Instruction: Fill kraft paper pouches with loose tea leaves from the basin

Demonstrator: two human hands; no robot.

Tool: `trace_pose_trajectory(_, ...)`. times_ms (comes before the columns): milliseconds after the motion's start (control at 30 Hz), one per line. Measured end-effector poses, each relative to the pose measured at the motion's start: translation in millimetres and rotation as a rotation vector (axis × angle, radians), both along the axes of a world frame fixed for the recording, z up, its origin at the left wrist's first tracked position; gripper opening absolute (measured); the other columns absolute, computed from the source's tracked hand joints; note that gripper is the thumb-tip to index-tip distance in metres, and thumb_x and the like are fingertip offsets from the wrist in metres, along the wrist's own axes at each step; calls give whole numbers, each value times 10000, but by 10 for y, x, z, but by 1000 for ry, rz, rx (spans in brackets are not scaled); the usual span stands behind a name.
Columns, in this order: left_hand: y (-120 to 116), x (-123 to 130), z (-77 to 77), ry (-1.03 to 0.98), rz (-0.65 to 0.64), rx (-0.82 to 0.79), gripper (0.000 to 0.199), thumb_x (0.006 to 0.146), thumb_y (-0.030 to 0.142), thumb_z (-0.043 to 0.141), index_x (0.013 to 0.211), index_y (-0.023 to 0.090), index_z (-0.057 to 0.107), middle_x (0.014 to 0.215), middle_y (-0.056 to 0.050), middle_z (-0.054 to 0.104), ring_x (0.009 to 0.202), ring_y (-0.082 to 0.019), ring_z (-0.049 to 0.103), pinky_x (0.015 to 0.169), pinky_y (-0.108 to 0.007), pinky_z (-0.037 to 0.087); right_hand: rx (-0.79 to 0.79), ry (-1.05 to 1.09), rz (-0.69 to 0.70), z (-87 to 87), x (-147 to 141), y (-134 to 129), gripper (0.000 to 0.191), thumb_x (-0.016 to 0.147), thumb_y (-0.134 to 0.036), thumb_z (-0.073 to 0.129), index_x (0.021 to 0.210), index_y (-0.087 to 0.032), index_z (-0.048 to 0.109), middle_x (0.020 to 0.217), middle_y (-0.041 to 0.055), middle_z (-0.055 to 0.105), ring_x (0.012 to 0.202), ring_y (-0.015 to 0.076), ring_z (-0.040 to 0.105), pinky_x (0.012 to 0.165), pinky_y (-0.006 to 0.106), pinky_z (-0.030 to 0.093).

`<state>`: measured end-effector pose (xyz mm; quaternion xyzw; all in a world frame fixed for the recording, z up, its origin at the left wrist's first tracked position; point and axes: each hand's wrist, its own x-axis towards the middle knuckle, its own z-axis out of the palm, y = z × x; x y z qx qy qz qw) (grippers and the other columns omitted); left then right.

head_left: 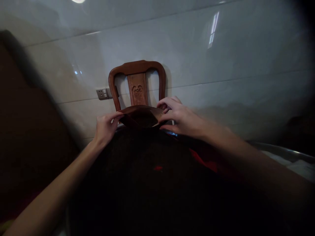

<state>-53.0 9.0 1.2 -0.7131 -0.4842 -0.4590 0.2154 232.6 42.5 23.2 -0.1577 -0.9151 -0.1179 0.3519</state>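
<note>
A dark bag-like thing (141, 115) hangs in front of me, its mouth spread into a wide oval with a brownish inside. My left hand (105, 127) is closed, pinching the left end of the rim between thumb and fingers. At the right end, my right hand (176, 114) grips the rim, some fingertips curled above it and the thumb lower down. Deep shadow hides the lower part of the thing, so its exact kind is unclear.
Behind the bag-like thing stands a carved wooden chair (137, 86) against a pale tiled wall (192, 55). A wall socket (102, 94) sits left of the chair. A large dark brown panel (29, 137) fills the left side. At the right lies whitish material (301, 167) beside a shiny rim.
</note>
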Motion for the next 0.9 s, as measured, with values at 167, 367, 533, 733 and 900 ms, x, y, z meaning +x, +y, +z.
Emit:
trace_pose_trajectory(167,-1,0,5,28,-24,-16,159,898,256,555,948,267,706,971,6,724,887,-187,683,834,-334,553,147,-5,-203,-95,-59,88,216,844,-182,531,776,-194,736,1059,141,537,1046,272,423,846,410,466)
trace_pose_trajectory(367,-33,35,66,132,-139,-42,126,883,252,575,930,224,688,927,-32,709,843,-181,647,803,-336,527,97,-29,-378,-132,43,233,241,880,-274,517,880,-163,731,925,127,629,911,254,530,776,398,465)
trace_pose_trajectory(533,-33,35,59,237,-182,20,93,887,226,565,889,202,655,851,-43,657,825,-183,588,757,-328,504,-17,-139,-400,-92,119,215,203,851,-221,519,955,-197,692,880,85,675,808,218,600,668,349,441)
trace_pose_trajectory(733,-15,44,43,145,-9,-38,292,833,177,641,1090,217,510,794,7,606,739,-147,582,718,-270,488,-96,-38,-413,-111,109,152,495,811,-166,513,1300,-161,438,777,68,653,660,190,573,596,316,407)
trace_pose_trajectory(900,37,35,43,306,-23,-14,65,890,167,527,869,175,589,774,-33,566,776,-178,545,721,-310,484,-92,-122,-355,-133,89,274,273,814,-140,468,1010,-168,656,798,80,656,734,185,593,667,320,440)
